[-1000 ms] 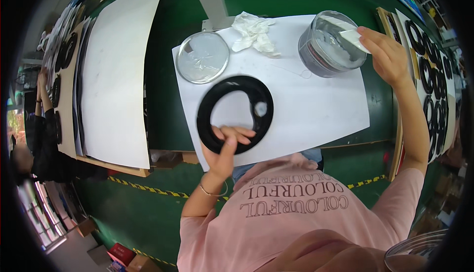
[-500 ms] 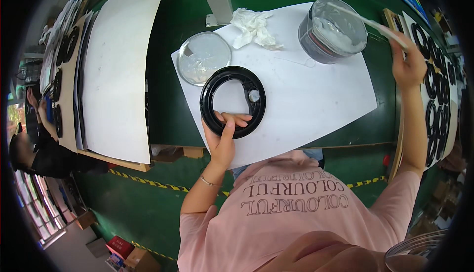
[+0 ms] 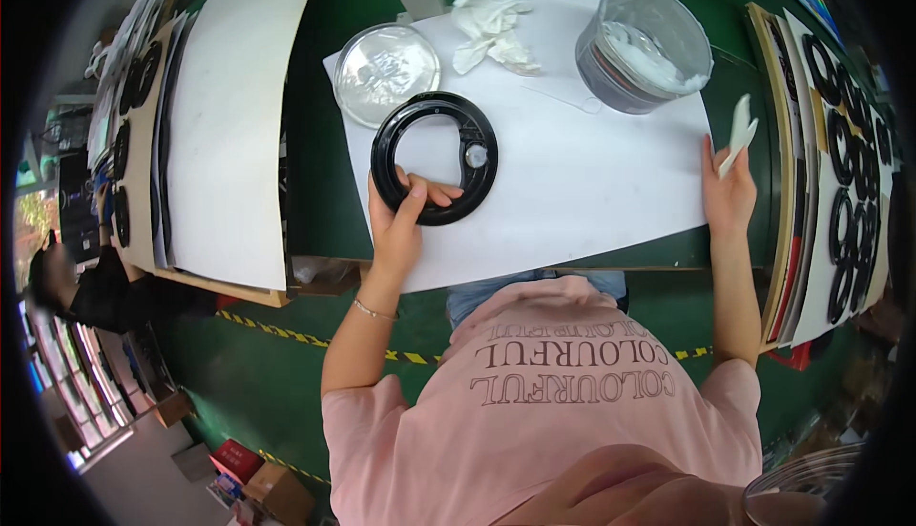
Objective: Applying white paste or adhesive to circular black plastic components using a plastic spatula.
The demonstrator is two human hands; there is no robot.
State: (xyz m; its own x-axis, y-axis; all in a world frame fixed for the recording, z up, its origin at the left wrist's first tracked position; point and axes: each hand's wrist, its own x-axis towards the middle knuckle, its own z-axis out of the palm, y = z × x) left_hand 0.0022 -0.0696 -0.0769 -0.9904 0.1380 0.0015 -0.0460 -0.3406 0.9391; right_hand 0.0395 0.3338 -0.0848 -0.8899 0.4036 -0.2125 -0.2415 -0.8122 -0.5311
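Observation:
My left hand (image 3: 396, 230) grips the lower edge of a black ring-shaped plastic part (image 3: 384, 154), thumb on top and fingers through its opening. A round whitish spot (image 3: 476, 156) shows on the inner right side of the ring. In my right hand (image 3: 730, 203), near the right edge of the white paper sheet (image 3: 592, 192), is a pale spatula-like stick (image 3: 740, 128), its tip pointing up. Beyond that hand, a grey tub (image 3: 611, 85) of white paste (image 3: 649, 53) stands on the paper's far right corner.
A clear round lid (image 3: 386, 73) lies behind the ring, with crumpled white tissue (image 3: 491, 30) beside it. A thin looped wire (image 3: 590, 104) rests near the tub. Racks of boards with black rings (image 3: 842, 149) flank the green table; another person (image 3: 91, 283) is at far left.
My right hand has moved from beside the tub down and toward me, bringing the stick away from the tub. The ring stays in my left hand.

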